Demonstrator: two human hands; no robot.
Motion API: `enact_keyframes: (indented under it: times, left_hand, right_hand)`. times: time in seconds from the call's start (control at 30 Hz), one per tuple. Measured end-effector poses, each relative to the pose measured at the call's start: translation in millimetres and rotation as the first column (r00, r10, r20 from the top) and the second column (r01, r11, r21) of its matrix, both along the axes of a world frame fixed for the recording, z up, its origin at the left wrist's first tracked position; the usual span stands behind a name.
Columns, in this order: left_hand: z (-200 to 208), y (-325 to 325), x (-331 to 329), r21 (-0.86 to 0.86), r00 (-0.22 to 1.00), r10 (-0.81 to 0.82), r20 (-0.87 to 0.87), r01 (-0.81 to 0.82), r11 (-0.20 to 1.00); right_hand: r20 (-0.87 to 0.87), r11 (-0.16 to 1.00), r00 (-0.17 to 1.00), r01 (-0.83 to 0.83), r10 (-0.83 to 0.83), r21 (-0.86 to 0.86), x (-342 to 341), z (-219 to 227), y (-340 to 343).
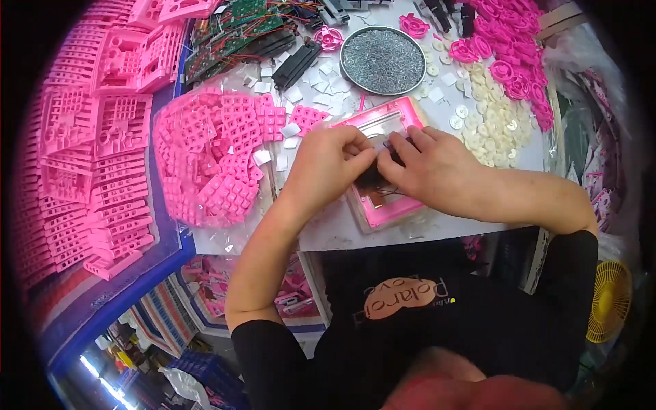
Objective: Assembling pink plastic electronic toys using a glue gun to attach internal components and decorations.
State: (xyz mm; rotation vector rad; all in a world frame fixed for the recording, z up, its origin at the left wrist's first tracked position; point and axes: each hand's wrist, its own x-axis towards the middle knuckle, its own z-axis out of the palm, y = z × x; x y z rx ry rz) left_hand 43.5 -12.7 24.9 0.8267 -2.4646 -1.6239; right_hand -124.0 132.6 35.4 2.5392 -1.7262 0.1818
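Observation:
A pink plastic casing (pixel 387 214) lies in front of me at the table's near edge, with its open inside facing up. Thin dark wires and a small copper-coloured piece show in its lower part. My left hand (pixel 331 162) reaches over its left side, thumb and fingers pinched together; whatever sits between them is hidden. From the right, my right hand (pixel 441 171) bends over the casing with curled fingers closed on a small black part (pixel 371 179). The fingertips of both hands almost meet there and cover much of the inside.
Left of the casing lies a clear bag of pink keypads (pixel 212 157). Beyond are white pads (pixel 328 85), green circuit boards (pixel 239 27) and a round tray of screws (pixel 383 87). Cream discs (pixel 502 130) and pink rings (pixel 509 41) are heaped right. Pink casings (pixel 119 126) stack far left.

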Motion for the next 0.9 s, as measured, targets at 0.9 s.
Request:
enact_keyframes:
  times: [0.9]
  left_hand:
    - [-22.1,-52.1,-91.3,-0.771,0.966,-0.038,-0.254,-0.179,0.611]
  right_hand:
    - [0.873,0.487,0.461,0.806,-0.159,-0.337,-187.7,75.6,68.9]
